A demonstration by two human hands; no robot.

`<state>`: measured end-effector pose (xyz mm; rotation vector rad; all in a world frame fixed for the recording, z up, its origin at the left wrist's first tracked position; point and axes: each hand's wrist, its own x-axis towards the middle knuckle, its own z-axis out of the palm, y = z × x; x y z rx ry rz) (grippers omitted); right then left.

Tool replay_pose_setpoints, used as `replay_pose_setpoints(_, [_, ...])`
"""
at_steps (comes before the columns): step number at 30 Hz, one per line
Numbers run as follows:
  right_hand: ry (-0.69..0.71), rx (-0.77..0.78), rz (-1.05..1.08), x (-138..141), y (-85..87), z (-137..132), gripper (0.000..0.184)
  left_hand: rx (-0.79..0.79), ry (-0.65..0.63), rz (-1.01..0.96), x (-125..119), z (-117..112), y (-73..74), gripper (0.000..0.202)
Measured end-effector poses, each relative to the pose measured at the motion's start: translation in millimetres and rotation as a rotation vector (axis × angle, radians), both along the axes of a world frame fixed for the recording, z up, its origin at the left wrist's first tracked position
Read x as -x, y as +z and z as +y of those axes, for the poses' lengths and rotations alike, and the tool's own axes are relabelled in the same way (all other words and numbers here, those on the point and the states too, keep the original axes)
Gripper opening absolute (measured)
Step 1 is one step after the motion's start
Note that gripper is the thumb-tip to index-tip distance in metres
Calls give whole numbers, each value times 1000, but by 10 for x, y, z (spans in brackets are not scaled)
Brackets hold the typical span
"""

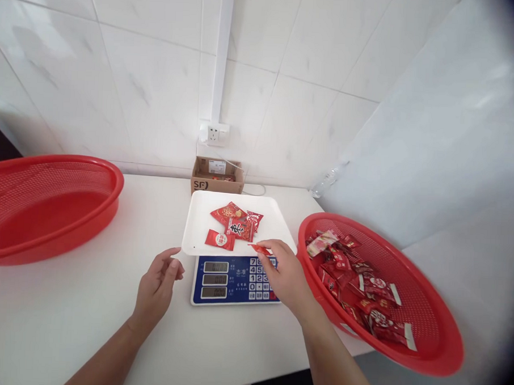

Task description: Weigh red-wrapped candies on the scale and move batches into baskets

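A digital scale (pixel 240 280) with a white tray (pixel 200 213) on top stands in front of me. Several red snack packets (pixel 240 228) lie on the tray, one smaller packet (pixel 220 239) at the front left. Over the tray's front right edge, my right hand (pixel 285 276) pinches a small red packet (pixel 260 249) between thumb and fingers, partly covering the keypad. My left hand (pixel 157 284) hovers by the tray's front left corner, fingers loosely bent and apart, holding nothing visible.
To the right, a red mesh basket (pixel 442 337) holds many red packets and a few pinkish ones. Another red basket (pixel 112 200) stands at the left. Behind the scale are a cardboard box (pixel 217 185) and a wall socket (pixel 214 134). A white cable lies near the box.
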<state>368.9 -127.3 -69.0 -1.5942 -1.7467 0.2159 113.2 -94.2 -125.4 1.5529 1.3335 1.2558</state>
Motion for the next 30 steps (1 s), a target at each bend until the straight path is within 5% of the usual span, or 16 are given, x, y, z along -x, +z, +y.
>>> replay_pose_setpoints(14, [93,121,-339,242,56,419,25,-7,-6,13,-13,17,-1,33])
replay_pose_setpoints(19, [61,153,-299,174,47,337,25,3,1,12,-6,7,19,34])
replay_pose_setpoints(24, [20,-16,-127,10,26,151,24,-12,9,11,6,9,10,33])
replay_pose_setpoints(30, [-215,-42,47,-342,137,-201,28,-15,11,8,-11,4,15,32])
